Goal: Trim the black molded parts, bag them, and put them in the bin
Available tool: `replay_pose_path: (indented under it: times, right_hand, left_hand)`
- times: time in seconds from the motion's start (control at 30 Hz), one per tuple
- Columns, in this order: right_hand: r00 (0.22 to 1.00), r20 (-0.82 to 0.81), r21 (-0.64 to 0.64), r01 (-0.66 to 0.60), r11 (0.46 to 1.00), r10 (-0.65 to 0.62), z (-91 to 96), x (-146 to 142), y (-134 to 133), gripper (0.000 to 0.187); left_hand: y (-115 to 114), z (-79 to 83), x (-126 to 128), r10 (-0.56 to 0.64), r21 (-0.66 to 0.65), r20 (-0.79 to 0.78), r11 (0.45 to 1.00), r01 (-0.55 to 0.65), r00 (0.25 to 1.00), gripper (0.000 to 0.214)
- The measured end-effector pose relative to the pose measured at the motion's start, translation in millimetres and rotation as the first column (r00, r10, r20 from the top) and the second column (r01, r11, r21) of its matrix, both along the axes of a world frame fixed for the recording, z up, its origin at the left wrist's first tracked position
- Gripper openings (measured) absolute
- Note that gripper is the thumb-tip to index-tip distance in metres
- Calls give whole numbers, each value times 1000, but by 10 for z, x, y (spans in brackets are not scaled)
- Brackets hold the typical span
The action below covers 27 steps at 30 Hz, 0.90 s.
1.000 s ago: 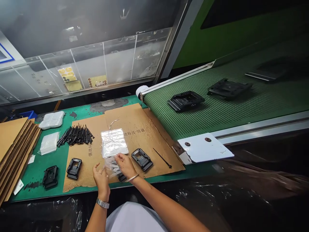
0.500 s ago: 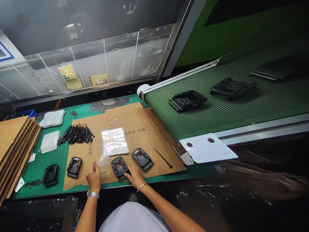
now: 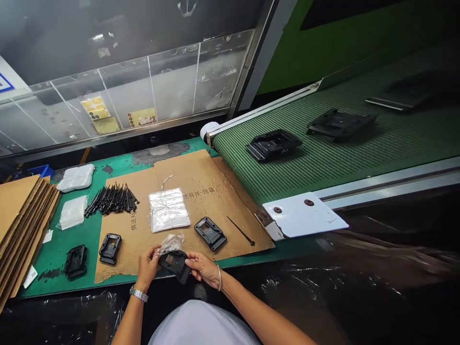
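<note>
My right hand (image 3: 202, 267) grips a black plastic part (image 3: 175, 263) lifted just off the cardboard sheet (image 3: 201, 177) near the table's front edge. My left hand (image 3: 148, 262) pinches a small clear plastic bag (image 3: 171, 243) whose mouth meets the top of that part. Beyond my hands lies a stack of clear bags (image 3: 168, 215). One more black part (image 3: 210, 233) rests on the cardboard to the right, and a single black cable tie (image 3: 240, 230) lies past it.
A pile of black cable ties (image 3: 112, 200) and two black parts (image 3: 109, 248) (image 3: 74, 261) lie to the left, with white bag packs (image 3: 74, 212) and stacked cardboard (image 3: 21, 220). The green conveyor (image 3: 334, 158) at right carries larger black parts (image 3: 273, 143).
My right hand picked the black part up from the cardboard and brought it toward me. My left hand carried the clear bag over to meet it.
</note>
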State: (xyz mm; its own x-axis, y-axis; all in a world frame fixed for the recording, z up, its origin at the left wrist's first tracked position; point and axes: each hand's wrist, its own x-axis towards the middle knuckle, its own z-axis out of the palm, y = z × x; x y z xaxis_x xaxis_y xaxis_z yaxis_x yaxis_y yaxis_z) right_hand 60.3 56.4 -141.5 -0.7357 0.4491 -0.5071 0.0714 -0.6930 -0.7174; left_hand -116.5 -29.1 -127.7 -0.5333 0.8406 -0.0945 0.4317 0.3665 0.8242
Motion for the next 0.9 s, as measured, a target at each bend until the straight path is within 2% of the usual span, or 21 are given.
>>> replay_pose_path:
  times: [0.13,0.27,0.33,0.47,0.63,0.7,0.8,0.9]
  right_hand:
    - [973,55,25,223,974,-224,-188,-129,-111,40]
    - [938,95,56,330,942,-334,-240,-230,-272,40]
    - [927,107,74,353,933,-359,-241,-280,-312,39]
    - [918,122,168,356,919,-378,-274,-377,-306,37]
    - [932,123,339,285,896,-342,-315,-419,-292,34]
    - [945,107,395,244,886,-308,-283,-392,-286,29]
    - [961,64,469,209,858,-269,-183,-334,-248,21]
    - [956,14,492,249,835,-293,-65,-309,-186,30]
  left_hand:
    - [-145,-13,194,51,4,-32,999,-51,998,25]
    - [-146,4,322,164,10,-243,986,-166,956,22]
    - [-101,17,318,162,9,-312,986,-168,936,21]
    - [-52,32,290,149,8,-298,988,-154,943,19]
    - [33,49,262,225,89,-334,974,-207,915,23]
    - [115,72,238,201,117,-316,978,-172,927,21]
    - [198,155,260,52,157,-247,987,-13,967,12]
    - [158,292,381,-101,208,-192,968,141,976,10]
